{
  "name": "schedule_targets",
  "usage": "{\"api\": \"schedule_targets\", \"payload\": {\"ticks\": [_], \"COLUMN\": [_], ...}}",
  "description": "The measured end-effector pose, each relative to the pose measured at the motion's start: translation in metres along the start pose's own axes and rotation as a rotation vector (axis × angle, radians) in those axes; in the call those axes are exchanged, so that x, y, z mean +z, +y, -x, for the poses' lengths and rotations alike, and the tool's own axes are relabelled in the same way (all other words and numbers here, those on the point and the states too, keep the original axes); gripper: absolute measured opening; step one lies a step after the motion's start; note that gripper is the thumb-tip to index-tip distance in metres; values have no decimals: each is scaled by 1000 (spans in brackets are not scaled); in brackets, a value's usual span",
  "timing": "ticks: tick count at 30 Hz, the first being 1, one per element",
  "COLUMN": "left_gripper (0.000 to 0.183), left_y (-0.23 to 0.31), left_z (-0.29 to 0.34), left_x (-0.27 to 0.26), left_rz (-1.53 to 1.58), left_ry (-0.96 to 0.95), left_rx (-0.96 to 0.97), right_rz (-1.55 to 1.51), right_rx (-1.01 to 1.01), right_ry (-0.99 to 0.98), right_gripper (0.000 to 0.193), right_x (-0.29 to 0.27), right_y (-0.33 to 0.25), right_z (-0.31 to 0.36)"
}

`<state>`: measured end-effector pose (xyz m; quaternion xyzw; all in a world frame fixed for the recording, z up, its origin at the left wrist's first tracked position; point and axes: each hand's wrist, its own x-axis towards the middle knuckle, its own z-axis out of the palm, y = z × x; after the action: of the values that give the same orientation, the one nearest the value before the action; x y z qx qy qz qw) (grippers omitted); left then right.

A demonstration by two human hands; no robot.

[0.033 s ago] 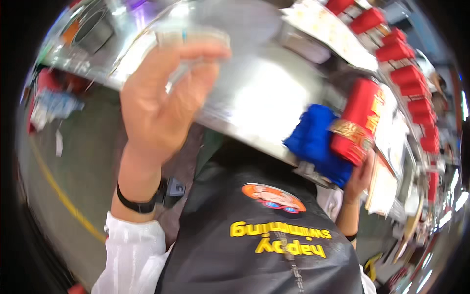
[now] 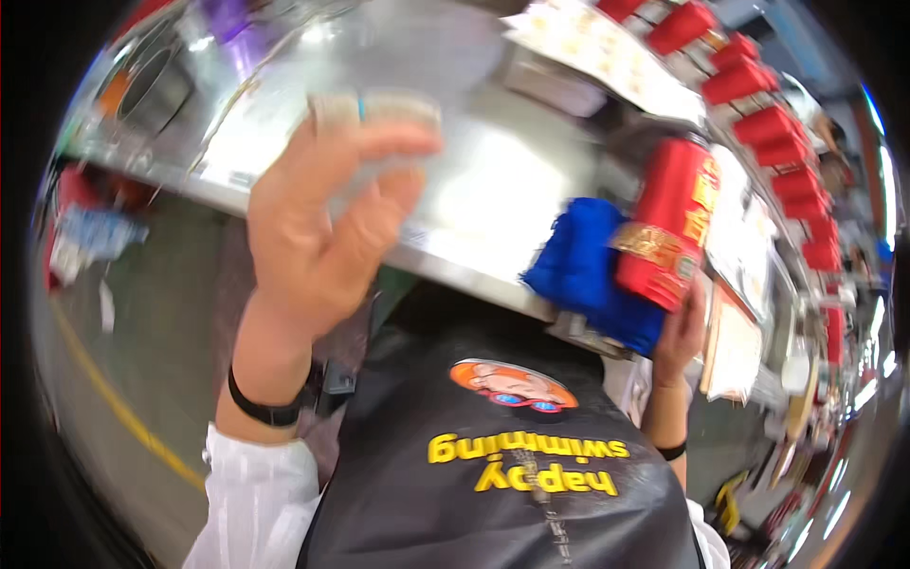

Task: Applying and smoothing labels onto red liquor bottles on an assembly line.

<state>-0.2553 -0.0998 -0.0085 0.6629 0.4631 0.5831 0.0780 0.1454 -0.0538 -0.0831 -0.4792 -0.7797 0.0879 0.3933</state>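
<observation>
My left hand (image 2: 318, 213) is raised over the near edge of the metal worktable (image 2: 474, 57). Its thumb and forefinger curve toward each other with a gap between them. Along the fingers runs a pale, blurred strip (image 2: 408, 109) with a small blue mark; I cannot make out what it is. At the right, my right hand (image 2: 684, 332) is closed round the lower end of a red package (image 2: 664, 218) with gold and yellow print, its fingers partly hidden behind it. Against the package's left side lies a bunched blue cloth (image 2: 583, 256).
Several red boxes (image 2: 773, 133) stand in a curving row at the far right. A printed white sheet (image 2: 588, 57) lies at the back. Stacked papers (image 2: 735, 356) are beside my right hand. A metal pot (image 2: 156, 90) stands far left, a purple item (image 2: 227, 33) near it.
The whole view has shifted, so the table, package and cloth appear farther left. My left hand appears slightly lower and nearer the table's edge. My right hand stays at the red package.
</observation>
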Motion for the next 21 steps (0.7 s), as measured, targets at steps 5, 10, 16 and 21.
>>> {"api": "schedule_targets", "payload": {"ticks": [5, 10, 16, 21], "left_gripper": [35, 52, 58, 58], "left_y": [16, 25, 34, 36], "left_z": [7, 6, 5, 6], "left_x": [79, 124, 148, 152], "left_rz": [33, 6, -47, -105], "left_ry": [-288, -327, -403, -440], "left_rx": [144, 243, 278, 302], "right_rz": [-155, -63, -93, -52], "right_rx": [52, -135, -208, -235], "right_ry": [-56, -134, -194, -226], "right_gripper": [41, 52, 55, 56], "right_x": [-15, -32, -29, -31], "right_y": [-40, -57, -49, -51], "right_z": [-21, -33, -36, -39]}}
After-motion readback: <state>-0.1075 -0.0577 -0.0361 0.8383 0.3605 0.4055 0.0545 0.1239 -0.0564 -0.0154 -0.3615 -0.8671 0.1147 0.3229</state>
